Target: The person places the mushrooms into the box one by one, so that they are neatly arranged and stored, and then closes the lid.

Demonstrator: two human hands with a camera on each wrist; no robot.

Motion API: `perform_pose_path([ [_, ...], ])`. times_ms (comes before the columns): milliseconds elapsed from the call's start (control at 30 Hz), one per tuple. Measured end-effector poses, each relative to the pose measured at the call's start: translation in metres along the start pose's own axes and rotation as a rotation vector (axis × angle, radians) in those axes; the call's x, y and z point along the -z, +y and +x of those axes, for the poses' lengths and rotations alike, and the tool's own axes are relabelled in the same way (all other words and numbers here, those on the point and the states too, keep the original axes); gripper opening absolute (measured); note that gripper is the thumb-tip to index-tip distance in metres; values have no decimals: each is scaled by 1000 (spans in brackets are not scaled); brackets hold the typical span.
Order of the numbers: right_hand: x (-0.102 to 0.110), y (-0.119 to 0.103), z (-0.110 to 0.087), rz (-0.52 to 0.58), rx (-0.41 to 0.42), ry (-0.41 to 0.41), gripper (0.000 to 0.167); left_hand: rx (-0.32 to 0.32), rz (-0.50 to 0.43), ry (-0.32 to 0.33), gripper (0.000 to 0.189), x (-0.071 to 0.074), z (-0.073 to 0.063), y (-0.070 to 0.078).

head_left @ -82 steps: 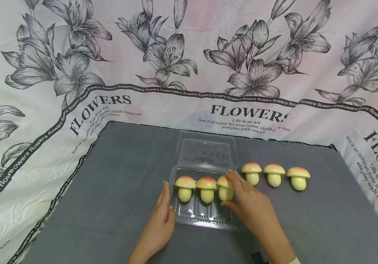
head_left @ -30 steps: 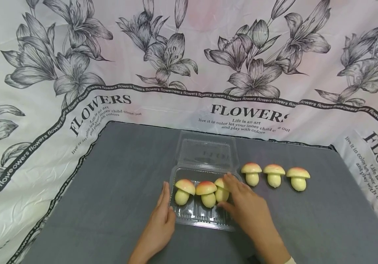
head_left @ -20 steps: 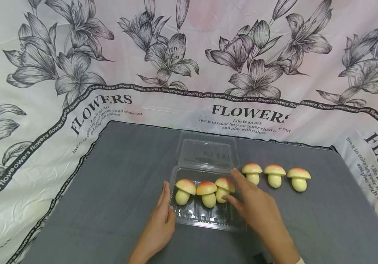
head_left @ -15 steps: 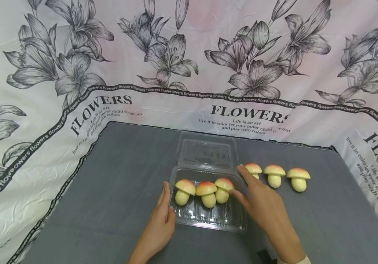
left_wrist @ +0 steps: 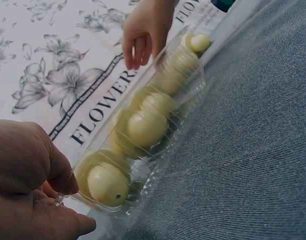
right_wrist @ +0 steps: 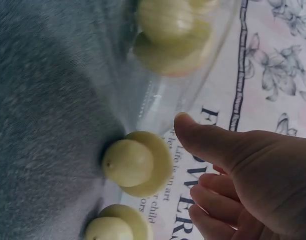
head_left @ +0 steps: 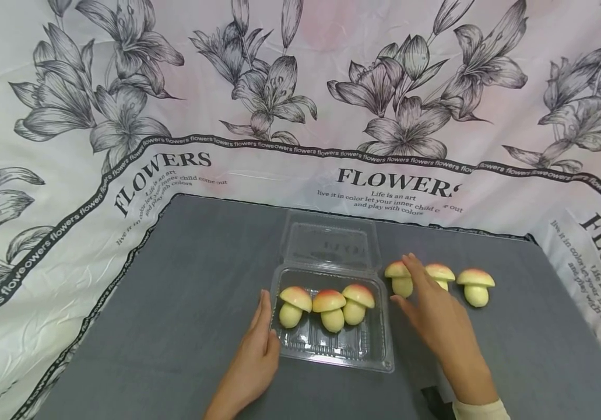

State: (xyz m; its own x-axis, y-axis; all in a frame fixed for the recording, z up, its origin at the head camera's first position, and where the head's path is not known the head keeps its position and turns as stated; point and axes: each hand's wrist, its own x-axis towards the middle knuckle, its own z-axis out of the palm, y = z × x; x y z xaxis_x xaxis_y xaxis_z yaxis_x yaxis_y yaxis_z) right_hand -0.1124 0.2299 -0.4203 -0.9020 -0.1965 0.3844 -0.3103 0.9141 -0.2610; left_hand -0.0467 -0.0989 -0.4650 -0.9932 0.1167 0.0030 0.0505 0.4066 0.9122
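Note:
A clear plastic clamshell container (head_left: 379, 350) lies with its lid (head_left: 326, 239) folded back. Inside its tray sit three toy mushrooms, a left one (head_left: 291, 315), a middle one (head_left: 333, 319) and a right one (head_left: 354, 312), with yellow stems and red-tinged caps. My left hand (head_left: 252, 356) holds the container's left rim; in the left wrist view the thumb and fingers pinch the edge (left_wrist: 68, 192). To the right, my right hand (head_left: 439, 318) hovers with fingers extended over the row outside, nearest a toy mushroom (head_left: 401, 286). In the right wrist view that toy mushroom (right_wrist: 128, 162) is apart from the thumb.
Two more toy mushrooms stand in the row, one partly covered by my right hand (head_left: 443, 272) and one at the far right (head_left: 475, 287). Grey cloth (head_left: 174, 303) covers the table. A flower-printed sheet (head_left: 279, 175) rises behind it.
My right hand let go of the right toy mushroom in the container and moved right to the outside row. The three inside ones shifted and tilted slightly earlier. My left hand stayed put.

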Motion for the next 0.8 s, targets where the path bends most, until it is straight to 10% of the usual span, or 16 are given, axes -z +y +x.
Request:
perform_pose_path([
  [800,-25,27,7,-20,-70,-160,87,7,0,-14,78,1,1,1],
])
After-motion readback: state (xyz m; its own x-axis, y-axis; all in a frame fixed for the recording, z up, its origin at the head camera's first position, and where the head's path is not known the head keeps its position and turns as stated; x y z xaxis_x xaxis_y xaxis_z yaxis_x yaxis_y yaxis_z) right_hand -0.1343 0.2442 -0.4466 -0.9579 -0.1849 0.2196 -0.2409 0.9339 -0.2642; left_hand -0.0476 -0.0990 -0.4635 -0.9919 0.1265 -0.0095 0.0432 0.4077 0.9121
